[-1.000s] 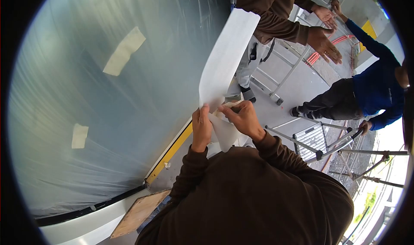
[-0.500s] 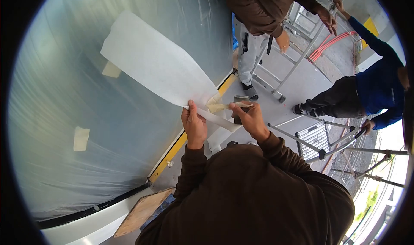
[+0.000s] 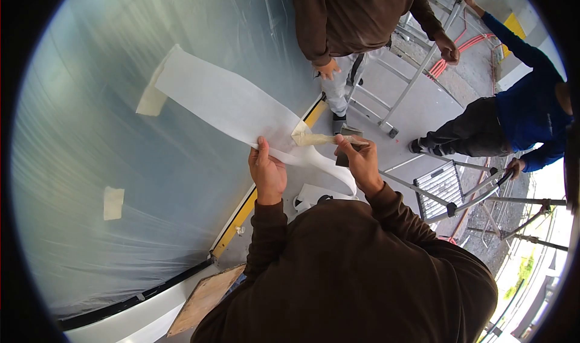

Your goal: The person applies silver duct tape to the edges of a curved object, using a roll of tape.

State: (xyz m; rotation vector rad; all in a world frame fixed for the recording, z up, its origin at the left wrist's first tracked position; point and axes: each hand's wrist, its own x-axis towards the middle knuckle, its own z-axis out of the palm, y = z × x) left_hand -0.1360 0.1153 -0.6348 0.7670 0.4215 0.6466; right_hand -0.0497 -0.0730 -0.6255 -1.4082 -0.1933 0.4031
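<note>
Two hands share one paper strip, which runs from upper left to frame centre. The left hand pinches its edge, holding it taut over the plastic sheet. The right hand grips the tape end, stretched straight, likely so it lies flat.

The plastic-covered panel walls off the whole left side, just beside the left hand. The paper strip and tape span the gap to the right hand. Beyond them stand a co-worker's legs and a stepladder. Bare floor lies open to the right, up to the folding platform.
</note>
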